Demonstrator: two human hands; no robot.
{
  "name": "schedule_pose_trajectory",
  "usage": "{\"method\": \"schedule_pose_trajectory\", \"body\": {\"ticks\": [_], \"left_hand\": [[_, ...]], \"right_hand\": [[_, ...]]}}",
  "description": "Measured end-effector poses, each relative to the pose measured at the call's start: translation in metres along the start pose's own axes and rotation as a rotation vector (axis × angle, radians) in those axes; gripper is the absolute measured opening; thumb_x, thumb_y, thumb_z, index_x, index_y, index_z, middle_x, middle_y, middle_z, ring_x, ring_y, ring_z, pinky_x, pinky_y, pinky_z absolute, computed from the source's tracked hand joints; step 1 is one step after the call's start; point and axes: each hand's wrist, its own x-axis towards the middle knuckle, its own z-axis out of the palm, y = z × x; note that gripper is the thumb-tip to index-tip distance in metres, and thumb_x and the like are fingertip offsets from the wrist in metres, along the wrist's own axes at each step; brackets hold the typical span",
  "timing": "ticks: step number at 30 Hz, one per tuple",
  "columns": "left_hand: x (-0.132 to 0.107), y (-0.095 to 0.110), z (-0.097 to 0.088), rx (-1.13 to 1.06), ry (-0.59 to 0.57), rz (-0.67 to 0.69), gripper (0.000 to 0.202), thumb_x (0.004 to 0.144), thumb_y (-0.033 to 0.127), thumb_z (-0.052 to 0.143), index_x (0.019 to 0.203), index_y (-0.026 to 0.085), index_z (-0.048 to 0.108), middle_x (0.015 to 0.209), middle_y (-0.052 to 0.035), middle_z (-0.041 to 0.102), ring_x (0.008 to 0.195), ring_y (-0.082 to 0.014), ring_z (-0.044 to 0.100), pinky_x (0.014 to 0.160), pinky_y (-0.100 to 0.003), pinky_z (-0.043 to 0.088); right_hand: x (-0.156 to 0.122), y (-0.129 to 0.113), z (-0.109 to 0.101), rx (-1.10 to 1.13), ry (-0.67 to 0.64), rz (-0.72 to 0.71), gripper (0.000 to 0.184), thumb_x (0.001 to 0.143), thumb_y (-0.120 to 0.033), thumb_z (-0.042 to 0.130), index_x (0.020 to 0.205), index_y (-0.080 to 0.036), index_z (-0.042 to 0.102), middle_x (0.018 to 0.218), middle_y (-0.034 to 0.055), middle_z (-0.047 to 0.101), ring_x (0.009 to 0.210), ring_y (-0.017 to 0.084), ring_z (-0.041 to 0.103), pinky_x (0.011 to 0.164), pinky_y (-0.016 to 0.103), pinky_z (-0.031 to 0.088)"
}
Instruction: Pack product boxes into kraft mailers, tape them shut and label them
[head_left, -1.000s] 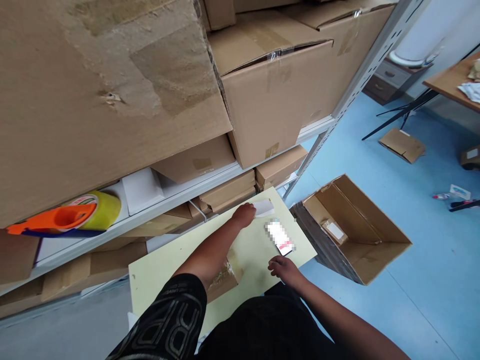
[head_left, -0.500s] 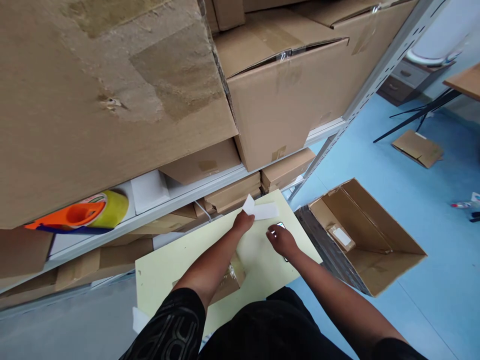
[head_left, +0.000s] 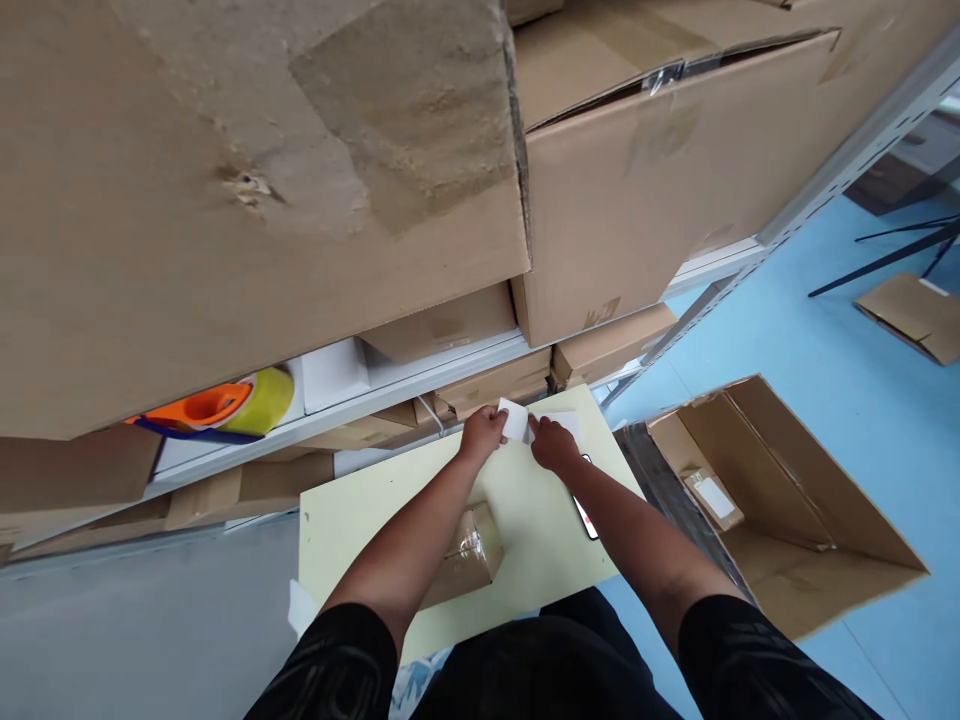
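At the far side of the pale yellow table, my left hand pinches a white paper label by its left side. My right hand is closed with its fingertips at the label's right edge, where a white strip lies partly hidden behind the hand. A phone with a lit screen lies beneath my right forearm, partly covered. Below my left forearm sits a small taped cardboard box, its left part hidden by the arm.
A large open carton on the blue floor at right holds a small labelled box. Shelving with big cartons rises beyond the table. An orange tape dispenser with yellow tape lies on the shelf.
My right hand has moved from over the phone up to the label, beside my left hand. The label is now turned flatter, and more of the phone shows. The view has shifted left.
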Motion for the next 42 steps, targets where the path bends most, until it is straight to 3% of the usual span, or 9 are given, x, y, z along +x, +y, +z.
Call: {"method": "schedule_pose_trajectory", "body": {"ticks": [5, 12, 16, 20, 24, 26, 28, 34, 42], "left_hand": [[0.005, -0.006, -0.002, 0.059, 0.067, -0.072, 0.024, 0.093, 0.040, 0.058, 0.087, 0.018, 0.067, 0.081, -0.0060, 0.074, 0.062, -0.0162, 0.069, 0.049, -0.021, 0.047], [-0.002, -0.037, -0.024, 0.133, 0.077, -0.278, 0.010, 0.079, 0.022, 0.066, 0.070, 0.017, 0.064, 0.047, -0.0046, 0.059, 0.045, -0.0219, 0.062, 0.048, -0.029, 0.044], [-0.029, -0.046, -0.053, 0.089, 0.120, -0.185, 0.013, 0.085, 0.029, 0.063, 0.077, 0.019, 0.065, 0.057, -0.0021, 0.064, 0.054, -0.0180, 0.064, 0.055, -0.026, 0.046], [-0.078, -0.042, -0.075, -0.132, 0.156, 0.021, 0.023, 0.091, 0.044, 0.058, 0.089, 0.022, 0.064, 0.066, 0.0026, 0.066, 0.057, -0.0139, 0.063, 0.057, -0.022, 0.047], [-0.136, -0.034, -0.092, -0.417, 0.240, 0.227, 0.033, 0.085, 0.054, 0.066, 0.085, 0.021, 0.059, 0.067, 0.0035, 0.065, 0.057, -0.0134, 0.060, 0.060, -0.024, 0.048], [-0.165, -0.033, -0.099, -0.476, 0.262, 0.288, 0.035, 0.087, 0.055, 0.065, 0.085, 0.021, 0.056, 0.073, 0.0028, 0.065, 0.060, -0.0133, 0.061, 0.062, -0.024, 0.048], [-0.191, -0.036, -0.109, -0.420, 0.305, 0.391, 0.031, 0.091, 0.051, 0.063, 0.084, 0.021, 0.056, 0.077, 0.0021, 0.064, 0.066, -0.0140, 0.061, 0.065, -0.025, 0.049], [-0.251, -0.077, -0.160, 0.069, 0.495, 0.936, 0.011, 0.095, 0.021, 0.058, 0.084, 0.021, 0.061, 0.088, -0.0054, 0.065, 0.087, -0.0205, 0.058, 0.080, -0.035, 0.049], [-0.304, -0.129, -0.216, 0.316, 0.487, 1.146, 0.017, 0.101, 0.028, 0.052, 0.090, 0.019, 0.062, 0.088, -0.0065, 0.065, 0.081, -0.0216, 0.056, 0.078, -0.038, 0.045]], "right_hand": [[0.001, 0.004, 0.007, -0.122, 0.033, -0.029, 0.068, 0.096, -0.020, 0.042, 0.162, -0.014, 0.028, 0.132, 0.0197, 0.058, 0.111, 0.032, 0.056, 0.090, 0.041, 0.047], [-0.002, 0.005, 0.005, -0.185, 0.007, -0.052, 0.072, 0.095, -0.019, 0.041, 0.165, -0.014, 0.022, 0.135, 0.0204, 0.057, 0.112, 0.031, 0.057, 0.090, 0.039, 0.048], [-0.002, 0.005, -0.008, -0.133, -0.048, -0.020, 0.073, 0.095, -0.016, 0.041, 0.165, -0.014, 0.022, 0.138, 0.0203, 0.058, 0.115, 0.031, 0.058, 0.092, 0.038, 0.047], [-0.021, -0.009, -0.026, 0.059, 0.045, -0.010, 0.060, 0.096, -0.022, 0.044, 0.155, -0.011, 0.043, 0.131, 0.0189, 0.064, 0.115, 0.030, 0.061, 0.095, 0.038, 0.047], [-0.071, -0.057, -0.030, 0.677, 0.230, -0.073, 0.048, 0.097, -0.045, 0.051, 0.132, -0.015, 0.064, 0.109, 0.0119, 0.073, 0.100, 0.026, 0.067, 0.092, 0.040, 0.050], [-0.100, -0.092, -0.027, 1.069, 0.137, -0.056, 0.052, 0.094, -0.059, 0.054, 0.123, -0.017, 0.067, 0.107, 0.0111, 0.074, 0.093, 0.025, 0.070, 0.083, 0.039, 0.054], [-0.127, -0.129, -0.027, 1.277, 0.082, -0.032, 0.055, 0.089, -0.064, 0.060, 0.119, -0.019, 0.068, 0.110, 0.0114, 0.074, 0.096, 0.026, 0.071, 0.081, 0.039, 0.055], [-0.187, -0.220, -0.043, 1.400, 0.081, -0.205, 0.052, 0.091, -0.059, 0.065, 0.133, -0.027, 0.064, 0.137, 0.0087, 0.066, 0.118, 0.029, 0.065, 0.096, 0.044, 0.054], [-0.241, -0.315, -0.027, 1.403, 0.070, -0.322, 0.064, 0.087, -0.059, 0.072, 0.142, -0.029, 0.058, 0.143, 0.0088, 0.063, 0.135, 0.031, 0.056, 0.110, 0.048, 0.047]]}}
